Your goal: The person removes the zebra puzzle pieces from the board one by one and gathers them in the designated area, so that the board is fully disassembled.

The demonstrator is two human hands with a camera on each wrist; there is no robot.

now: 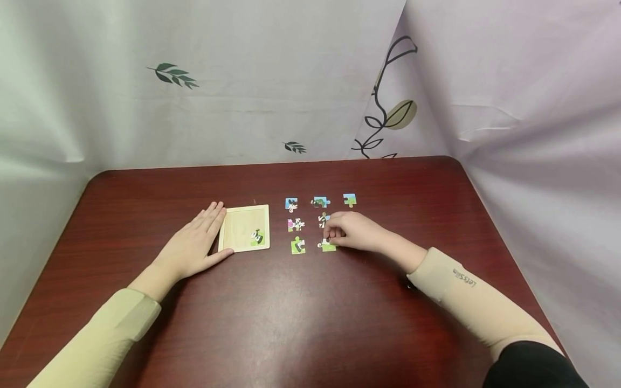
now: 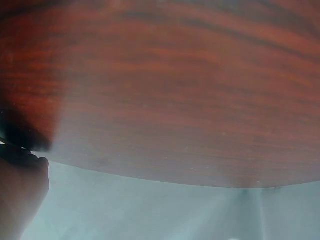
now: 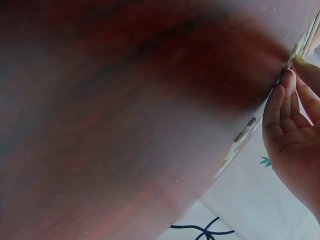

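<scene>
My left hand (image 1: 191, 245) lies with straight fingers along the left side of a square wooden puzzle tray (image 1: 223, 230), its thumb at the lower left corner. One panda puzzle piece (image 1: 257, 237) sits in the tray's lower right corner. To the right, my right hand (image 1: 356, 231) pinches a green-and-white puzzle piece (image 1: 329, 248) between thumb and fingers, low over the table. The right wrist view shows the fingertips (image 3: 289, 75) together at the piece's edge. Partly behind this hand is another panda piece (image 1: 322, 220). The left wrist view catches only a dark bit of the left hand (image 2: 22, 187).
Other loose pieces lie in rows right of the tray: a blue-and-white one (image 1: 291, 204), a tree one (image 1: 320, 202), a sky one (image 1: 350, 200), a pink one (image 1: 295, 224) and a green one (image 1: 298, 246). A pale curtain (image 1: 242, 108) hangs behind the dark red table (image 1: 262, 323).
</scene>
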